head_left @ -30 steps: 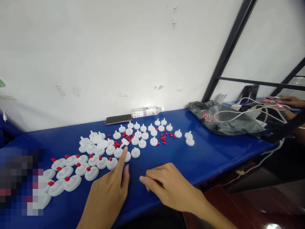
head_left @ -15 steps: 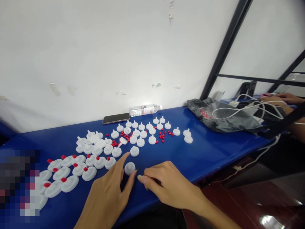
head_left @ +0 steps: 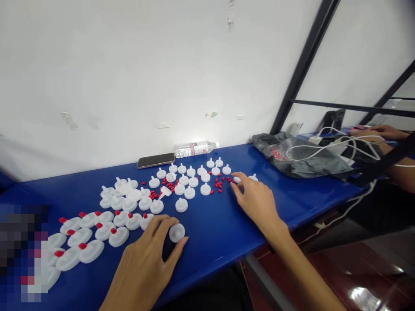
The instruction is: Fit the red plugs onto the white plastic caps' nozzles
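Observation:
My left hand (head_left: 149, 255) curls around a white round lid (head_left: 177, 233), which sits between its thumb and fingers near the front of the blue table. My right hand (head_left: 256, 201) reaches over the right part of the table. Its thumb and forefinger are apart beside small red caps (head_left: 220, 185), and it partly hides a white lid (head_left: 237, 178) behind the fingers. Many white lids with thin upright spouts (head_left: 205, 189) stand across the middle. White lids with red caps on their spouts (head_left: 91, 251) lie tilted in rows at the left.
A phone (head_left: 156, 160) and a clear water bottle (head_left: 196, 149) lie along the wall. On the right are a dark plastic bag (head_left: 304, 162) holding red pieces, white cables (head_left: 356, 140) and a black metal frame (head_left: 304, 65). Another person's hands (head_left: 379, 134) show beyond it.
My right hand has moved from beside my left hand, away and to the right, to the loose red caps. My left hand stays around the white lid, with its fingers more curled.

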Tool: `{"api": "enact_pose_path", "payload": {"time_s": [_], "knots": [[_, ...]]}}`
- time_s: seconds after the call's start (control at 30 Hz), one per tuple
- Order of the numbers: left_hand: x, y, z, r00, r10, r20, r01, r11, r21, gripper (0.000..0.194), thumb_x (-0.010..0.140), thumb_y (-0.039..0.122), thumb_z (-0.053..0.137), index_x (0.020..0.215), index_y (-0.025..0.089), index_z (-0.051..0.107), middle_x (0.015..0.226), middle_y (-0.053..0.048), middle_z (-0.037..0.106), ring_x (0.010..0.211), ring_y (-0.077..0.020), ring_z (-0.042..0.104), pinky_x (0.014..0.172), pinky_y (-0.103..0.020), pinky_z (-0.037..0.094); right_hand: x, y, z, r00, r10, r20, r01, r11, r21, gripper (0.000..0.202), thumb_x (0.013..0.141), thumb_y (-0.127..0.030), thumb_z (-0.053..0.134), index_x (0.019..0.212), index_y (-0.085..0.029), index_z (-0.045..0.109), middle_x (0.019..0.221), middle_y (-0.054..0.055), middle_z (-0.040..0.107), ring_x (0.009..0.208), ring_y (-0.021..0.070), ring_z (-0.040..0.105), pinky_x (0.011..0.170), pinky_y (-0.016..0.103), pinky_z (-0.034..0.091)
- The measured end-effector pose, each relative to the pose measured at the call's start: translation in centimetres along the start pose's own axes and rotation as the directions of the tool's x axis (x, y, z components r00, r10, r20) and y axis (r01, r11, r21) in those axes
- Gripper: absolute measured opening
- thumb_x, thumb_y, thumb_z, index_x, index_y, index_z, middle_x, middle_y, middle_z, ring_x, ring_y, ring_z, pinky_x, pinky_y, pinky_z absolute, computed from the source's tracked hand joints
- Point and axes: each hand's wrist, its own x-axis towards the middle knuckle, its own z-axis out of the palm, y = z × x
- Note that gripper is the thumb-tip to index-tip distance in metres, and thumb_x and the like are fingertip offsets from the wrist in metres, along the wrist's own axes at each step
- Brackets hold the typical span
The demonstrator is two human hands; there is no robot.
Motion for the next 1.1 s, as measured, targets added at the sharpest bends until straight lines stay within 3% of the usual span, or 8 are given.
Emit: {"api": "enact_pose_path", "payload": {"time_s": [0.2, 0.4, 0.57, 0.7, 0.8, 0.9, 0.97, 1.1], "knots": [[-0.3, -0.5, 0.3, 0.998, 0.058, -0.015, -0.058, 0.998, -0.011, 0.027, 0.104, 0.036, 0.048, 0.127, 0.027, 0.058, 0.113, -0.001, 0.076, 0.064, -0.0138, 0.073, 0.052, -0.026, 0.053, 0.3, 0.5, 0.1, 0.996, 0.078, 0.034, -0.074, 0.993, -0.095, 0.028, 0.102, -0.031, 0.057, 0.127, -0.029, 0.071, 0.100, 0.006, 0.079, 0.083, 0.0271, 0.074, 0.059, 0.030, 0.036], [-0.2, -0.5, 0.4, 0.997, 0.081, -0.013, -0.081, 0.997, -0.001, 0.028, 0.104, 0.035, 0.049, 0.128, 0.025, 0.059, 0.112, -0.001, 0.074, 0.067, -0.0155, 0.075, 0.053, -0.028, 0.055, 0.4, 0.5, 0.3, 0.996, 0.071, 0.046, -0.065, 0.990, -0.122, 0.016, 0.102, -0.029, 0.059, 0.108, -0.027, 0.074, 0.093, 0.004, 0.078, 0.075, 0.0241, 0.072, 0.055, 0.029, 0.028], [0.1, -0.2, 0.2, 0.997, 0.071, -0.024, -0.071, 0.997, 0.011, 0.023, 0.103, 0.033, 0.048, 0.121, 0.026, 0.060, 0.113, -0.002, 0.072, 0.071, -0.0164, 0.076, 0.051, -0.027, 0.055, -0.3, 0.5, 0.1, 0.999, -0.029, -0.023, 0.032, 0.993, 0.112, 0.010, 0.102, -0.028, 0.060, 0.103, -0.024, 0.069, 0.098, 0.003, 0.078, 0.078, 0.0224, 0.074, 0.062, 0.028, 0.042], [-0.1, -0.4, 0.2, 0.996, 0.054, -0.074, -0.055, 0.998, -0.012, 0.018, 0.101, 0.037, 0.050, 0.114, 0.026, 0.059, 0.118, -0.003, 0.072, 0.070, -0.0162, 0.075, 0.055, -0.028, 0.058, -0.9, 0.1, 0.1, 0.996, -0.078, -0.046, 0.090, 0.830, 0.550, 0.011, 0.103, -0.031, 0.058, 0.108, -0.024, 0.066, 0.108, 0.002, 0.079, 0.076, 0.0188, 0.078, 0.068, 0.027, 0.054], [-0.2, -0.6, 0.3, 0.988, 0.102, -0.113, -0.106, 0.994, -0.036, 0.018, 0.100, 0.033, 0.051, 0.116, 0.028, 0.056, 0.107, 0.001, 0.078, 0.083, -0.0172, 0.079, 0.061, -0.026, 0.060, -1.1, -0.3, 0.1, 0.998, -0.058, -0.024, 0.059, 0.736, 0.675, 0.012, 0.100, -0.033, 0.062, 0.105, -0.025, 0.069, 0.109, 0.001, 0.079, 0.074, 0.0188, 0.079, 0.065, 0.027, 0.057], [-0.2, -0.6, 0.2, 0.982, 0.153, -0.106, -0.156, 0.988, -0.020, 0.012, 0.102, 0.029, 0.047, 0.109, 0.028, 0.055, 0.093, 0.004, 0.078, 0.067, -0.0142, 0.076, 0.053, -0.023, 0.056, -2.1, -1.5, -0.2, 0.999, -0.042, 0.003, 0.026, 0.663, 0.748, 0.015, 0.095, -0.033, 0.070, 0.107, -0.026, 0.073, 0.108, 0.001, 0.080, 0.067, 0.0159, 0.076, 0.064, 0.026, 0.057], [-0.1, -0.5, 0.1, 0.978, 0.170, -0.121, -0.170, 0.985, 0.009, 0.013, 0.104, 0.035, 0.045, 0.108, 0.028, 0.056, 0.085, 0.005, 0.076, 0.053, -0.0129, 0.069, 0.045, -0.023, 0.050, -3.2, -2.9, -0.4, 0.991, -0.080, 0.105, -0.041, 0.571, 0.820, 0.016, 0.089, -0.033, 0.077, 0.103, -0.026, 0.076, 0.101, 0.000, 0.080, 0.058, 0.0127, 0.071, 0.058, 0.024, 0.054], [0.0, -0.4, 0.0, 0.965, 0.181, -0.189, -0.183, 0.983, 0.007, 0.026, 0.105, 0.047, 0.047, 0.115, 0.025, 0.057, 0.088, 0.002, 0.074, 0.049, -0.0101, 0.064, 0.045, -0.022, 0.048, -5.3, -5.4, -0.5, 0.908, -0.234, 0.348, -0.205, 0.476, 0.855, 0.012, 0.083, -0.036, 0.084, 0.084, -0.025, 0.082, 0.070, -0.003, 0.075, 0.048, 0.0102, 0.062, 0.048, 0.021, 0.045]]}}
